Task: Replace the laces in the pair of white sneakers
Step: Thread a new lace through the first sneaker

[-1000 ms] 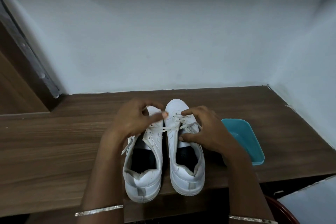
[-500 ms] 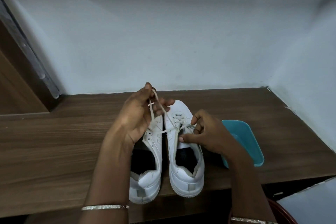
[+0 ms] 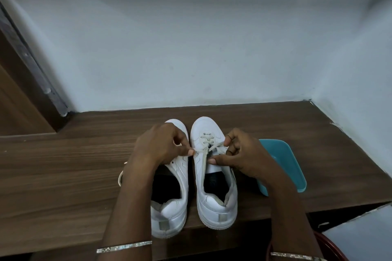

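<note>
Through your head camera, the white left sneaker (image 3: 176, 214) and right sneaker (image 3: 216, 210) stand side by side on the wooden table (image 3: 63, 165), toes pointing away from you. Your left hand (image 3: 161, 146) lies over the left sneaker's front. Its thumb and forefinger pinch the lace (image 3: 204, 162) at the right sneaker's inner eyelets. Your right hand (image 3: 244, 157) curls over that shoe's outer side, fingers pinching the lace there, thumb on the tongue. A teal tray (image 3: 284, 165) sits just beside your right wrist.
</note>
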